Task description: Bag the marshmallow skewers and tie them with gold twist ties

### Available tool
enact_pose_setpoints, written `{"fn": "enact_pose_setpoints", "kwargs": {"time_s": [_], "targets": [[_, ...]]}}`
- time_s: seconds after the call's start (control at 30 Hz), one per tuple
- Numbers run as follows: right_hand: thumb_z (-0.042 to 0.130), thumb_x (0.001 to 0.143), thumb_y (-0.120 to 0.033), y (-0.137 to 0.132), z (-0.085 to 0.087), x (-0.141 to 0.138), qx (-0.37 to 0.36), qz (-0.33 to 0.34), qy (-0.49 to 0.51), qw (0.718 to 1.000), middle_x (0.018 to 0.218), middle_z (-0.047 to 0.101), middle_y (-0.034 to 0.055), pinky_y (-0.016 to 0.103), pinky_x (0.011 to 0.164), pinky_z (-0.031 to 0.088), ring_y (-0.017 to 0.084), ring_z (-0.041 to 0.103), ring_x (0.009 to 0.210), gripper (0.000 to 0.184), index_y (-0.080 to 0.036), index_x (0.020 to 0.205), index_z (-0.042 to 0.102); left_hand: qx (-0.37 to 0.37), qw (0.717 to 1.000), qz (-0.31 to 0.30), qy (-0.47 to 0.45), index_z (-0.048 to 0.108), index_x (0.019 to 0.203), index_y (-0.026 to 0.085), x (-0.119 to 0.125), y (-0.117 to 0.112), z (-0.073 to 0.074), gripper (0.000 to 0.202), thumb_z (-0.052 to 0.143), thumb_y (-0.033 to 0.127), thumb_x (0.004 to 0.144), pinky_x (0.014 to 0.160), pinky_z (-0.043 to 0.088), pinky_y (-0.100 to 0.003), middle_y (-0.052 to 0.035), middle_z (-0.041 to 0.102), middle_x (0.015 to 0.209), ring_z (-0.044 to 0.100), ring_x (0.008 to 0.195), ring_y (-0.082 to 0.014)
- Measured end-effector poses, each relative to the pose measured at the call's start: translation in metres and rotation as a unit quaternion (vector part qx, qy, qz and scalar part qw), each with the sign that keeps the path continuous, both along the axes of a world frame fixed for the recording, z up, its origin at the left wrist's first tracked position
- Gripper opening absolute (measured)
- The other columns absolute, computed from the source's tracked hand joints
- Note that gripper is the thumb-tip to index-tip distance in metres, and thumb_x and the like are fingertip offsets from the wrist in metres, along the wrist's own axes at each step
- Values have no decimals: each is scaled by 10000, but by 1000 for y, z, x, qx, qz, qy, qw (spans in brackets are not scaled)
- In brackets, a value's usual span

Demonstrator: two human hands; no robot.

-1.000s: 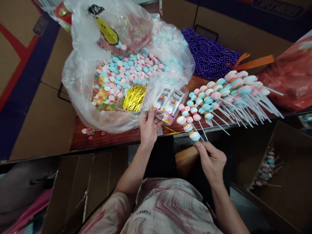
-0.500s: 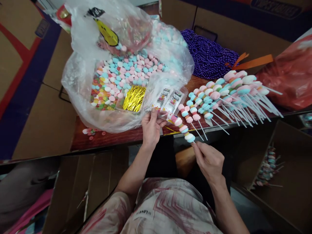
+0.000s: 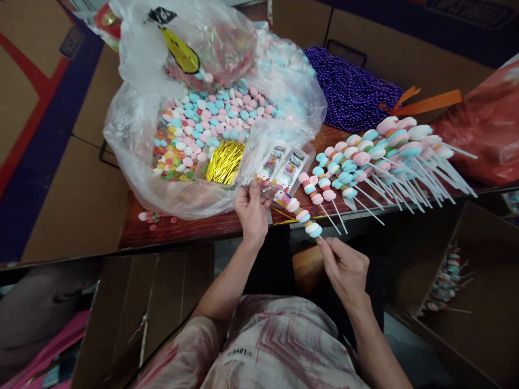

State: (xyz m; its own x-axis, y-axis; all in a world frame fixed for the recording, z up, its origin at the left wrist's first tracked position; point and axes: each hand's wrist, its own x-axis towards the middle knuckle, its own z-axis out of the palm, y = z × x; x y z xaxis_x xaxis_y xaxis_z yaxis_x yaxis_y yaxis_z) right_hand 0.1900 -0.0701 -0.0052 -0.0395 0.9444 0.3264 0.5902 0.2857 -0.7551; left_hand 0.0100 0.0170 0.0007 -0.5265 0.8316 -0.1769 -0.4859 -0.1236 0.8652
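Note:
My right hand (image 3: 345,266) pinches the white stick of a candy skewer (image 3: 303,216) strung with pink, white and blue pieces. The skewer's upper end lies at a clear printed plastic bag (image 3: 270,189), and its tip looks to be inside the mouth. My left hand (image 3: 252,213) is closed on the bag, thumb on top. Just beyond that hand, a clear tray (image 3: 311,156) holds more printed bags, and a second tray carries gold twist ties (image 3: 225,163). Finished-looking candy skewers (image 3: 360,156) lie piled to the right, sticks toward me.
A big open plastic bag (image 3: 133,124) of loose candies (image 3: 227,111) fills the table's left. Purple beaded strings (image 3: 348,89) and a red bag (image 3: 482,129) stand behind and right. Below the table edge, an open carton (image 3: 478,329) at right holds skewers (image 3: 448,278).
The skewer has shifted slightly up and left, a little farther into the bag, with my right hand following. My left hand keeps its hold. The whole view has shifted slightly.

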Motion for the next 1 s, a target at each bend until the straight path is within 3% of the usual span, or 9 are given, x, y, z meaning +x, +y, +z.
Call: {"fn": "enact_pose_setpoints", "kwargs": {"time_s": [0.13, 0.3, 0.4, 0.53, 0.67, 0.83, 1.0], "targets": [[603, 941, -285, -1, -1, -2, -8, -11, 2, 1000, 537, 466, -39, 229, 507, 348, 76, 381, 487, 318, -185, 640, 617, 2, 1000, 1, 5, 531, 842, 204, 1, 0, -1, 409, 772, 526, 770, 465, 396, -152, 29, 677, 755, 758, 686, -155], [628, 921, -279, 2, -3, 3, -30, 35, 40, 998, 562, 512, -35, 228, 511, 352, 73, 415, 491, 285, -179, 655, 638, 18, 999, -42, 18, 565, 846, 189, -5, 1, -1, 431, 807, 525, 729, 440, 382, -147, 24, 679, 728, 756, 664, -163], [624, 918, -310, 6, -4, 6, -94, 53, 90, 990, 566, 489, -35, 230, 503, 334, 80, 417, 508, 318, -174, 631, 626, 28, 997, -64, 25, 603, 866, 191, -8, 0, -4, 405, 798, 524, 741, 463, 443, -166, 9, 717, 758, 745, 652, -154], [605, 920, -351, 9, -7, 4, -172, 42, 130, 976, 592, 524, -22, 237, 537, 358, 111, 474, 574, 318, -176, 659, 648, 24, 997, -50, 61, 648, 901, 206, -4, -4, -7, 387, 782, 537, 753, 514, 503, -183, 1, 747, 802, 732, 670, -137], [607, 921, -364, 9, -9, 1, -168, 41, 116, 978, 560, 463, -37, 240, 521, 318, 93, 412, 535, 368, -177, 605, 600, 22, 997, -71, 35, 652, 958, 221, 0, -6, -8, 411, 782, 549, 748, 603, 560, -238, -6, 751, 809, 738, 711, -161], [542, 962, -371, 9, -8, -2, -164, 30, 119, 979, 631, 585, -15, 236, 557, 384, 116, 504, 586, 317, -182, 754, 688, -18, 994, -109, 16, 598, 857, 207, 0, -4, -7, 429, 788, 568, 725, 496, 464, -173, 19, 713, 735, 665, 587, -96], [503, 982, -331, 11, -10, -9, -133, 44, 92, 986, 647, 556, -28, 229, 542, 373, 98, 443, 539, 251, -184, 957, 705, -10, 989, -148, -13, 597, 970, 244, 1, -8, 2, 446, 783, 570, 729, 504, 459, -165, 20, 726, 793, 691, 652, -102]]}}
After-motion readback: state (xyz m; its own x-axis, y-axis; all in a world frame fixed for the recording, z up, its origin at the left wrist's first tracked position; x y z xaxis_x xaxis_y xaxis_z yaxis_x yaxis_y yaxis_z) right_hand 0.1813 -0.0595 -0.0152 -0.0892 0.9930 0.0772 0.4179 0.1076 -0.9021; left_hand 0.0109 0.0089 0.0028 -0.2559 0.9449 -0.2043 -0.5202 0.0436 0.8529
